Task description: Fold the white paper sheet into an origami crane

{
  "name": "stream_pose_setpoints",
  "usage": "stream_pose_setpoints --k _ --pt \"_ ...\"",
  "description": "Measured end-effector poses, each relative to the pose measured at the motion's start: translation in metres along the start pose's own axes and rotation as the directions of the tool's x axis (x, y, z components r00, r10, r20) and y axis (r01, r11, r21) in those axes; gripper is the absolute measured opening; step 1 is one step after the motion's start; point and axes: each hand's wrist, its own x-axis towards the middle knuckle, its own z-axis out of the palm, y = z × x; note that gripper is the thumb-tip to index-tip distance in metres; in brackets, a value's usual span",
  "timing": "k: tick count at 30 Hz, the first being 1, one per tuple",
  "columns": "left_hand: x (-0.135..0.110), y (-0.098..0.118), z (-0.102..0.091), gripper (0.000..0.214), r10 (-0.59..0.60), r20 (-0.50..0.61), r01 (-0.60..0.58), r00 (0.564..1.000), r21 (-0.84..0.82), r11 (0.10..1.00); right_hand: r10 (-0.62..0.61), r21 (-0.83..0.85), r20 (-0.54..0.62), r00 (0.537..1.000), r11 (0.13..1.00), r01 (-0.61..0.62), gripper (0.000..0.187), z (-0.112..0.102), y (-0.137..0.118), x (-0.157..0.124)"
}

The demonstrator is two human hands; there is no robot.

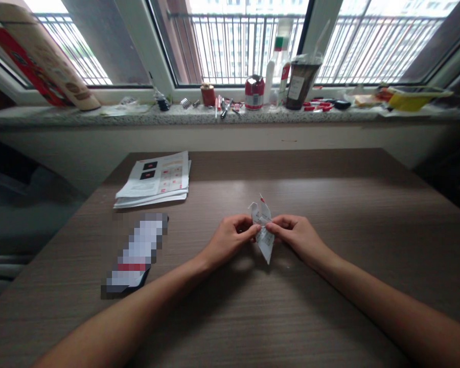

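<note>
A small folded piece of printed paper [266,245] is held between my two hands, above the middle of the table. Its lower end comes to a point, and two narrow tips stick up at the top, one with a red mark. My left hand [233,235] pinches its left side between thumb and fingers. On the right side, my right hand [295,232] grips it the same way, thumb on the near face. The fingertips behind the paper are partly hidden.
A stack of printed sheets [153,179] lies at the table's back left, with a blurred-out phone [141,253] nearer me. Along the stone windowsill [191,116] stand a soda can [254,93], a dark drink cup [299,84], red-handled scissors [317,106] and a yellow container [410,99].
</note>
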Motion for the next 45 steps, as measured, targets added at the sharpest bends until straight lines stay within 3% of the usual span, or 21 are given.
stream_pose_setpoints --k 9,19,25,29,35,40,45 --pt "0.001 -0.004 0.000 0.029 -0.024 0.041 0.026 0.999 -0.042 0.999 -0.029 -0.043 -0.034 0.999 0.999 0.028 0.034 -0.001 0.001 0.002" --pt "0.000 0.004 0.000 0.026 -0.044 0.005 0.044 0.999 -0.042 0.998 -0.027 -0.019 -0.008 1.000 0.999 0.026 0.034 0.002 0.000 0.000" --pt "0.001 -0.003 -0.003 0.028 -0.035 -0.055 0.032 0.998 -0.038 0.999 -0.064 0.021 -0.027 0.998 0.998 0.065 0.039 0.001 -0.001 -0.001" --pt "0.003 -0.008 -0.007 0.030 -0.017 -0.121 0.011 0.992 -0.051 0.999 -0.081 -0.116 -0.085 0.993 0.991 0.071 0.034 -0.002 -0.003 -0.002" --pt "0.002 -0.006 -0.006 0.026 0.024 -0.160 -0.026 0.987 -0.011 1.000 -0.104 -0.184 0.038 0.994 0.977 0.109 0.028 0.002 -0.006 -0.004" --pt "-0.001 -0.005 -0.003 0.026 0.054 -0.142 -0.056 0.988 -0.012 0.998 -0.095 -0.127 0.031 0.995 0.987 0.098 0.028 0.004 -0.008 -0.004" --pt "0.000 -0.006 -0.001 0.027 0.078 -0.063 -0.086 0.995 -0.128 0.988 -0.034 0.035 0.012 0.999 0.999 0.034 0.032 0.003 -0.005 -0.003"
